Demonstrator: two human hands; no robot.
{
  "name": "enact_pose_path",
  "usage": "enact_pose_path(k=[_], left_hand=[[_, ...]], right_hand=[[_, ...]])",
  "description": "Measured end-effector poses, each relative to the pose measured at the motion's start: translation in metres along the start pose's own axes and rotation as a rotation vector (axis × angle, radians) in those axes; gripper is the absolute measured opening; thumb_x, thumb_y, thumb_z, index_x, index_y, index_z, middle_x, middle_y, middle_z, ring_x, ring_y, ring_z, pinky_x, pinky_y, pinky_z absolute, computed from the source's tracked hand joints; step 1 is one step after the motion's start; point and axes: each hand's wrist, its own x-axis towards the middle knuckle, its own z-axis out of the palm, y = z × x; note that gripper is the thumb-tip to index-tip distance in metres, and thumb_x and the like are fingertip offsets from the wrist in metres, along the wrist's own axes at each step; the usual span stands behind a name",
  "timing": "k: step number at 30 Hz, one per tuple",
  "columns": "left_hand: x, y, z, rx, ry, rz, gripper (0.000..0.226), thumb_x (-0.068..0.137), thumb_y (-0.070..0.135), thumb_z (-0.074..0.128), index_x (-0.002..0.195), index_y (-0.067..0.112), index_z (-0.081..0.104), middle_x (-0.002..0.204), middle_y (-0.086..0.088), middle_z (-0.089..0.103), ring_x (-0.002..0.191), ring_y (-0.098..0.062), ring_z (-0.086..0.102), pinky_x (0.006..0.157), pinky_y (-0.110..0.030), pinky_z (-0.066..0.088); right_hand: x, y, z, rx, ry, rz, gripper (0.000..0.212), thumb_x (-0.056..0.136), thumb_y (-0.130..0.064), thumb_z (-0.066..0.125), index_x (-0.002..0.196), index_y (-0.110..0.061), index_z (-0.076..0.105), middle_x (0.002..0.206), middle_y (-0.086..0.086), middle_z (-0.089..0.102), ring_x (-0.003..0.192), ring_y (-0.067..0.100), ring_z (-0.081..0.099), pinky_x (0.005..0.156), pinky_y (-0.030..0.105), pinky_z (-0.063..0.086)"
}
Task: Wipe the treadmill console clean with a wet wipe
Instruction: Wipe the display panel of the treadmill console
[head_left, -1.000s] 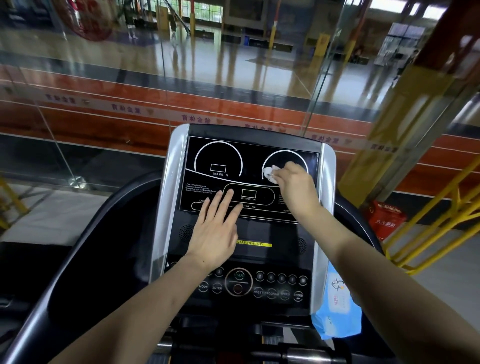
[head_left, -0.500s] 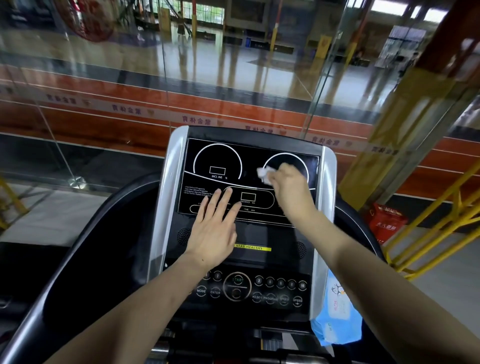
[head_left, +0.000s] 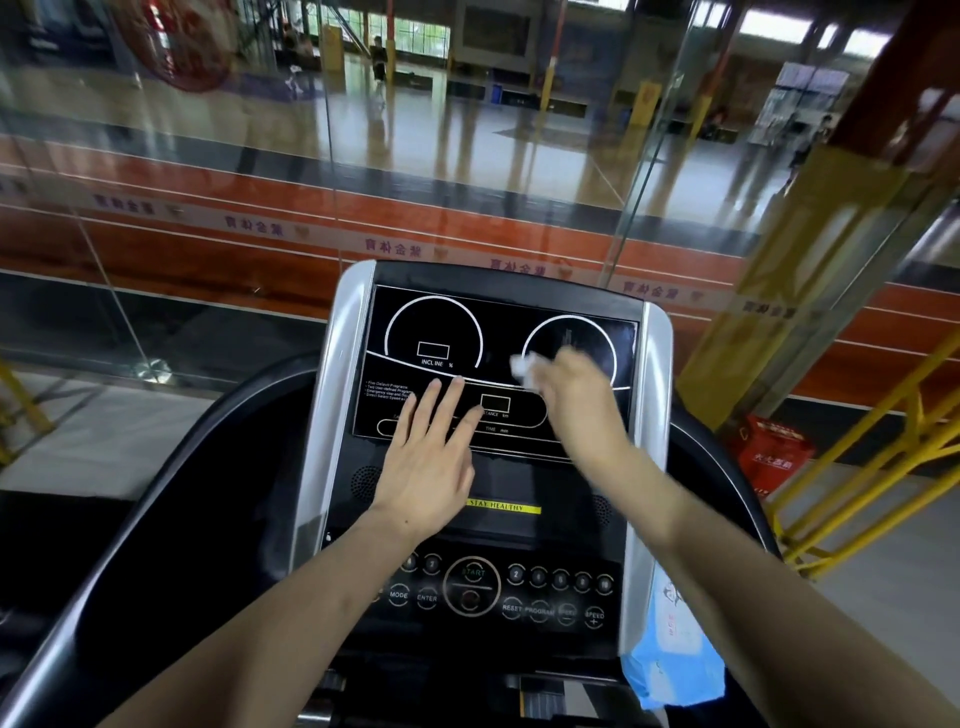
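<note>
My left hand (head_left: 428, 457) is lying flat with its fingers straight and spread, pressing on the lower part of the treadmill console (head_left: 493, 374). Just to its right, my right hand (head_left: 576, 400) is pinching a crumpled white wet wipe (head_left: 522, 370) against the right dial. That hand is motion-blurred, so its fingers are hard to make out. My right forearm is partly hiding a blue wipe pack (head_left: 670, 670).
</note>
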Motion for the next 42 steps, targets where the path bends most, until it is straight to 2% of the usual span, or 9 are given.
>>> enact_pose_path(k=[5,11,16,20,26,32,36,39,42], left_hand=[[0.002,0.003,0.002,-0.005,0.024,0.006,0.059,0.098,0.026,0.050,0.155,0.020,0.037,0.173,-0.013,0.012,0.160,-0.035,0.009,0.129,-0.055,0.012],[0.014,0.004,-0.003,0.006,0.012,0.000,0.055,0.103,0.034,0.038,0.157,0.022,0.034,0.174,-0.010,0.013,0.160,-0.034,0.009,0.129,-0.055,0.013],[0.020,0.005,-0.002,0.018,0.021,-0.011,0.055,0.106,0.039,0.034,0.158,0.020,0.035,0.174,-0.011,0.014,0.160,-0.034,0.009,0.128,-0.056,0.013],[0.019,0.008,-0.001,0.009,0.025,-0.012,0.054,0.107,0.038,0.038,0.157,0.020,0.036,0.174,-0.011,0.014,0.161,-0.033,0.008,0.128,-0.056,0.014],[0.020,0.013,-0.003,0.010,0.019,-0.011,0.054,0.105,0.039,0.042,0.156,0.021,0.037,0.174,-0.009,0.014,0.161,-0.033,0.009,0.129,-0.055,0.014],[0.021,0.018,0.000,-0.007,0.036,-0.027,0.055,0.105,0.037,0.042,0.157,0.021,0.036,0.174,-0.009,0.014,0.161,-0.033,0.008,0.129,-0.055,0.014],[0.022,0.020,0.000,-0.024,0.033,-0.025,0.056,0.103,0.038,0.043,0.156,0.021,0.036,0.173,-0.009,0.014,0.161,-0.033,0.009,0.128,-0.056,0.015],[0.022,0.023,0.000,-0.024,0.027,-0.015,0.056,0.102,0.039,0.041,0.155,0.021,0.037,0.173,-0.009,0.015,0.160,-0.034,0.008,0.129,-0.056,0.014],[0.022,0.025,0.001,-0.022,0.020,-0.004,0.056,0.102,0.039,0.040,0.155,0.021,0.038,0.173,-0.010,0.015,0.160,-0.034,0.009,0.128,-0.056,0.014]], right_hand=[[-0.056,0.005,0.007,0.036,-0.111,-0.241,0.017,0.088,-0.002,0.071,0.102,-0.012,0.072,0.080,0.002,0.052,0.080,0.021,0.052,0.063,0.031,0.050],[0.062,0.011,-0.020,-0.046,0.046,0.038,0.016,0.094,-0.004,0.061,0.091,0.000,0.076,0.084,0.019,0.058,0.082,0.038,0.059,0.072,0.043,0.051],[-0.034,0.010,-0.004,0.041,0.018,-0.035,0.016,0.091,-0.001,0.065,0.098,-0.011,0.075,0.084,0.004,0.059,0.079,0.019,0.055,0.069,0.032,0.051],[-0.064,0.012,-0.002,0.013,-0.084,-0.173,0.020,0.083,0.004,0.076,0.098,-0.009,0.075,0.076,0.005,0.053,0.070,0.025,0.051,0.059,0.037,0.051],[0.055,0.020,-0.030,-0.013,0.022,0.118,0.019,0.097,-0.014,0.062,0.096,-0.003,0.077,0.093,0.018,0.064,0.092,0.039,0.061,0.081,0.046,0.051],[-0.051,0.026,-0.012,-0.030,0.015,-0.045,0.016,0.087,-0.001,0.068,0.094,-0.014,0.072,0.083,-0.001,0.054,0.076,0.023,0.055,0.062,0.029,0.045],[-0.065,0.037,-0.006,-0.018,-0.061,-0.148,0.026,0.086,-0.002,0.071,0.103,-0.022,0.070,0.081,-0.004,0.055,0.077,0.023,0.057,0.060,0.035,0.055],[0.003,0.042,-0.021,-0.094,-0.033,-0.028,0.029,0.092,-0.023,0.043,0.097,-0.020,0.072,0.085,0.002,0.057,0.083,0.026,0.058,0.068,0.036,0.050],[0.049,0.042,-0.033,-0.064,0.046,0.155,0.021,0.097,-0.020,0.057,0.089,-0.009,0.072,0.091,0.010,0.062,0.085,0.032,0.062,0.069,0.044,0.052]])
